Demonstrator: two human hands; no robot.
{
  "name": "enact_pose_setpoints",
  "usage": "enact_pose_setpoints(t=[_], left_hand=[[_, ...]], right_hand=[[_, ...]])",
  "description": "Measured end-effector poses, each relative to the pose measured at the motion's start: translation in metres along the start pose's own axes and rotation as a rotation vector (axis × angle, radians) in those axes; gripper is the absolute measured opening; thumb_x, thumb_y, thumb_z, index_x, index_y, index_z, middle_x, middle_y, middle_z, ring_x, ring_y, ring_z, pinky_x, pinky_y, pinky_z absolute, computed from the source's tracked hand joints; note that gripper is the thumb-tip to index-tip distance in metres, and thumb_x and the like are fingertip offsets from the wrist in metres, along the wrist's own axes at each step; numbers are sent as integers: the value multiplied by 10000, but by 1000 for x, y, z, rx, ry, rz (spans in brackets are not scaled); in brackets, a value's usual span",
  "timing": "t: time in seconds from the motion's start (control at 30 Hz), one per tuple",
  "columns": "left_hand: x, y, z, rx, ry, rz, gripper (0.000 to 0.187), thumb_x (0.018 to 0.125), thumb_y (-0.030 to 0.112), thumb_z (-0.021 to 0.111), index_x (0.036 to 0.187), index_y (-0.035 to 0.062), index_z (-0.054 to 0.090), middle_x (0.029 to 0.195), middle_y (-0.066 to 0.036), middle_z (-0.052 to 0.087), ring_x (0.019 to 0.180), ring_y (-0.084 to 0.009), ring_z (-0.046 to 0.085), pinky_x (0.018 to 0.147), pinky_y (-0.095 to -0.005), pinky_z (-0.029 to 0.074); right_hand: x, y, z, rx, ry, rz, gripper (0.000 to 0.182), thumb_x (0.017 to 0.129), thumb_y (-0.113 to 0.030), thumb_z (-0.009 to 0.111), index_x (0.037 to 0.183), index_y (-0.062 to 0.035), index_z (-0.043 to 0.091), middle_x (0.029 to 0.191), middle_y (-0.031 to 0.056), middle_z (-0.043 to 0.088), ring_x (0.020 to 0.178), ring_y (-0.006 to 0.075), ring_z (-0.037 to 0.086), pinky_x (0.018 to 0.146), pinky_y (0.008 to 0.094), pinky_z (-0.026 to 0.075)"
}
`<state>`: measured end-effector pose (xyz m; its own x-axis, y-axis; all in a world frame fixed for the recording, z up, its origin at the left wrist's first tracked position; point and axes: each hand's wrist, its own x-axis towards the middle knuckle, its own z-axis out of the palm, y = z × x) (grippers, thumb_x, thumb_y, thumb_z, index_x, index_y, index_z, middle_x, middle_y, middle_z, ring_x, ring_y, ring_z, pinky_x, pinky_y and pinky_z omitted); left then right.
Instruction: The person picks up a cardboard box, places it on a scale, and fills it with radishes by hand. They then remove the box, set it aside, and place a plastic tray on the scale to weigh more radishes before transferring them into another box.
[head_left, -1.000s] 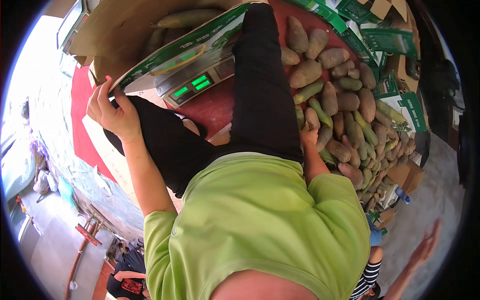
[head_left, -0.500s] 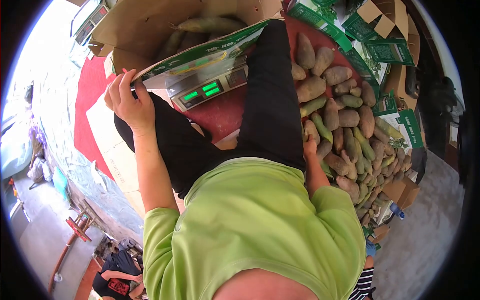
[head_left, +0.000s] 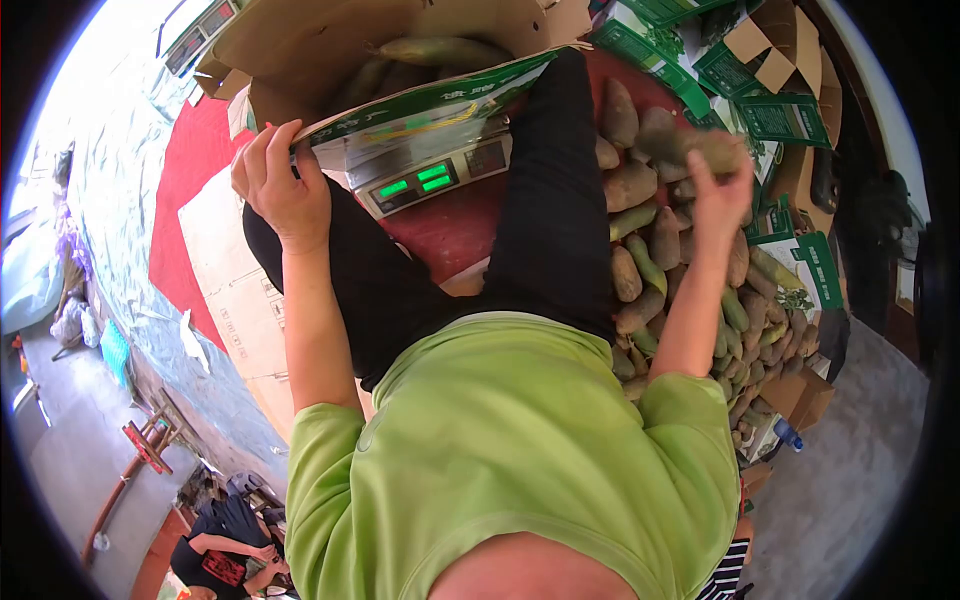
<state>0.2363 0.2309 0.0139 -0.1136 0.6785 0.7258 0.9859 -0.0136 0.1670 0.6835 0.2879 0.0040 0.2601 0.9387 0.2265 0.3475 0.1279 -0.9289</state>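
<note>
My left hand (head_left: 285, 190) grips the near edge of an open cardboard box (head_left: 350, 30), with its fingers bent over the corner of the green printed flap (head_left: 470, 88). Inside the box lie several long radishes (head_left: 440, 52). The box rests on a digital scale (head_left: 440, 180) with lit green numbers. Off to the right, my right hand (head_left: 722, 185) is closed around a brownish radish (head_left: 675, 147), both blurred by motion. It is above a pile of soil-covered radishes (head_left: 665, 240), some brown and some green.
Green printed cartons (head_left: 780, 115) stand behind the pile at the right. Flattened cardboard (head_left: 235, 280) lies on red cloth (head_left: 190, 180) to the left. A second scale (head_left: 195, 35) is at the upper left. Another person (head_left: 225, 550) sits at the lower left.
My right hand has risen from the near part of the pile to its far right side, now with a radish in it. My left hand keeps hold of the box flap. The view has shifted slightly.
</note>
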Motion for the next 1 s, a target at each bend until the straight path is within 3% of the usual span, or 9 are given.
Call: enact_pose_setpoints(t=[0.17, 0.3, 0.37, 0.47, 0.5, 0.63, 0.67, 0.9, 1.0], left_hand=[[0, 1, -1, 4, 3, 1, 235, 764, 29, 666, 985, 107, 657, 957, -36, 640, 947, -224, 578, 879, -348, 378], [-1, 1, -1, 15, -1, 7, 229, 769, 35, 666, 985, 111, 657, 961, -35, 640, 951, -224, 578, 881, -348, 378], [-1, 0, -1, 25, -7, 7, 227, 771, 40, 666, 985, 115, 657, 961, -33, 642, 955, -223, 580, 884, -347, 377], [-4, -3, 2, -6, -10, -20, 234, 748, 65, 665, 965, 150, 673, 990, -39, 631, 973, -247, 553, 889, -372, 376], [-3, -3, 1, -10, -12, -19, 234, 748, 65, 665, 965, 150, 673, 990, -39, 631, 973, -247, 553, 889, -372, 376], [-2, 0, -2, 40, -17, 21, 244, 756, 35, 674, 984, 123, 660, 963, -33, 648, 951, -226, 584, 877, -350, 392], [-2, 0, -2, 36, -17, 23, 246, 754, 34, 674, 983, 121, 660, 962, -35, 648, 952, -228, 584, 880, -351, 393], [-2, -2, 2, 6, -15, 41, 252, 744, 39, 668, 976, 136, 673, 983, -29, 656, 977, -238, 577, 897, -375, 392], [-5, -4, 4, 3, -7, 66, 231, 767, 37, 681, 983, 117, 673, 976, -32, 662, 962, -234, 590, 871, -369, 405]], right_hand=[[46, -106, 48, 379, 33, -427, 365, 809, 18, 687, 1149, 13, 555, 1124, 96, 625, 1035, 169, 589, 928, 293, 467], [61, -136, 101, 640, -201, -422, 324, 827, 45, 656, 1134, 11, 560, 1070, 98, 631, 1032, 166, 589, 881, 285, 484], [42, -175, 146, 731, -247, -262, 484, 765, 22, 716, 1188, -57, 493, 1039, 64, 589, 957, 154, 575, 832, 261, 477], [45, -150, 182, 675, -526, -112, 386, 821, 3, 666, 1167, -15, 496, 1097, 79, 576, 996, 145, 555, 852, 268, 463], [48, -142, 190, 590, -527, -284, 390, 827, -6, 663, 1178, -12, 494, 1118, 86, 579, 1040, 159, 550, 894, 272, 446], [43, -90, 147, 472, -424, -114, 406, 850, -35, 648, 1221, -29, 484, 1179, 101, 560, 1156, 184, 508, 972, 309, 410], [43, -71, 133, 516, -330, -183, 287, 856, -14, 651, 1131, 2, 569, 1081, 78, 634, 1022, 146, 591, 870, 275, 478], [-15, 88, 22, 139, -110, 254, 205, 873, -69, 637, 1078, -62, 621, 927, -25, 619, 790, 64, 536, 687, 221, 435], [-66, 147, -15, -86, -58, 448, 172, 836, -53, 660, 1007, -44, 640, 870, 8, 638, 760, 96, 566, 675, 253, 465]])
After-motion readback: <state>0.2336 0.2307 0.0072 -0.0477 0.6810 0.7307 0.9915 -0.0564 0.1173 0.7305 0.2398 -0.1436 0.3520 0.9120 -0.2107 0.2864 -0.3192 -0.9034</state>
